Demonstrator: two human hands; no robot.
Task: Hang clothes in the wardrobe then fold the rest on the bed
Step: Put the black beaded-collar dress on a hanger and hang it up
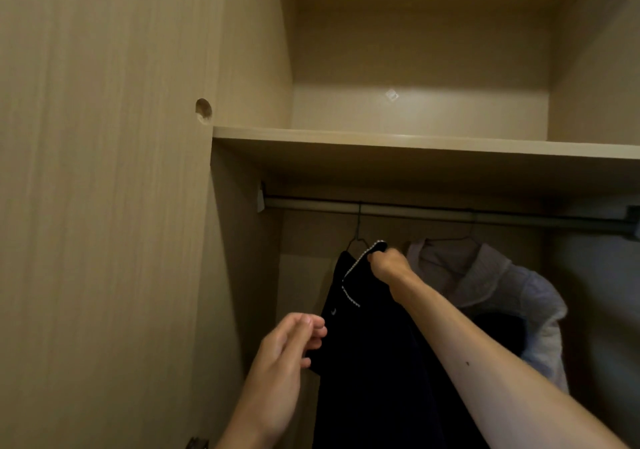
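A black garment [367, 351] with a white beaded collar edge hangs from a thin wire hanger [356, 234] on the wardrobe rail [433, 210]. My right hand [389, 264] reaches up and pinches the collar near the hanger's shoulder. My left hand [287, 351] hovers at the garment's left edge, fingers loosely curled and holding nothing. To the right on the same rail hangs a pale lilac shirt [485, 282] on its own hanger.
A wooden shelf [415, 140] runs above the rail, with a bare compartment over it. The wardrobe's left side panel [104, 206] stands close on the left. Dark space lies at the rail's right end.
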